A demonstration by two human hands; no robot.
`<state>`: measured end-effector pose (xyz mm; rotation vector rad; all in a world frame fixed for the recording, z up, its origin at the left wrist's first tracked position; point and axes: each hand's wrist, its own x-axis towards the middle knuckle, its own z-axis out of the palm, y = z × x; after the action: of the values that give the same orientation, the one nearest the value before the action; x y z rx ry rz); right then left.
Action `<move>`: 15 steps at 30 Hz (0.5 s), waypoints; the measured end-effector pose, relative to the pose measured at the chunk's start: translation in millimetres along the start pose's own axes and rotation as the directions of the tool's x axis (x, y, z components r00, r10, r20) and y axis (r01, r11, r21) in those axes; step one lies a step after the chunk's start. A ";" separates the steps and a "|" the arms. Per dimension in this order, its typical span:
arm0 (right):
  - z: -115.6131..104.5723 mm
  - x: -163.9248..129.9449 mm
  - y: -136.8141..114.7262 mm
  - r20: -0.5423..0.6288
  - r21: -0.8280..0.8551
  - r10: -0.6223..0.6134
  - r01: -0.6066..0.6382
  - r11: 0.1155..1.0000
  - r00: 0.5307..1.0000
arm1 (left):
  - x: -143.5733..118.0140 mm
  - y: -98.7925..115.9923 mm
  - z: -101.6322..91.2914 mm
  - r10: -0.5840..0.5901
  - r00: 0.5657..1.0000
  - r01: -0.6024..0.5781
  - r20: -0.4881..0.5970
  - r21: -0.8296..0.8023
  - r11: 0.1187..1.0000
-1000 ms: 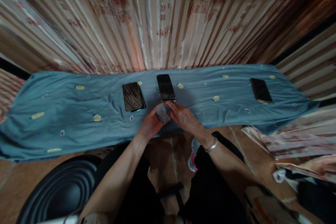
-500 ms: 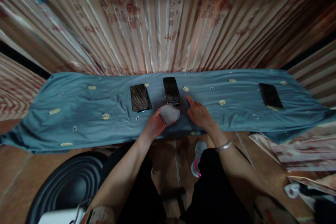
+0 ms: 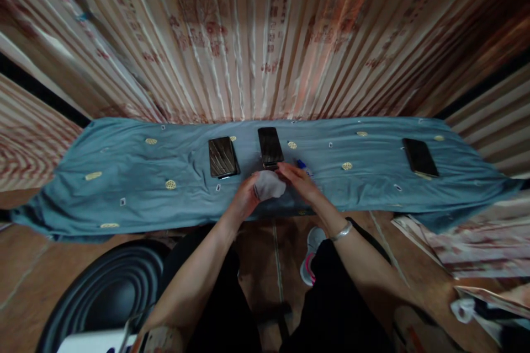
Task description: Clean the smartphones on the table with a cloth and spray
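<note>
Ahead of your hands the middle phone (image 3: 270, 146) and the left phone (image 3: 223, 156) block the centre of the blue cloth (image 3: 124, 176). You have open cloth at frame left, and at right up to the far phone (image 3: 419, 157).

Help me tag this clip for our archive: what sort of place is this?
Probably a makeshift home work spot, not a shop: a blue cloth covers a narrow bench set against a pleated patterned curtain, with three phones laid out. Both hands hold a white wipe.
</note>
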<state>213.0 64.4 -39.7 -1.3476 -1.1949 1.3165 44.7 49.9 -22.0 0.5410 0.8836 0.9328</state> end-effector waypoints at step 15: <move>21.0 -2.7 -10.9 0.096 0.513 0.168 -0.193 0.836 0.981 | 6.0 19.4 -43.7 0.594 0.787 -0.354 -0.168 0.666 0.657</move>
<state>191.6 62.7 -29.5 -1.0456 -0.6676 1.6684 1.0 66.3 -34.2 1.2374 1.4524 1.2694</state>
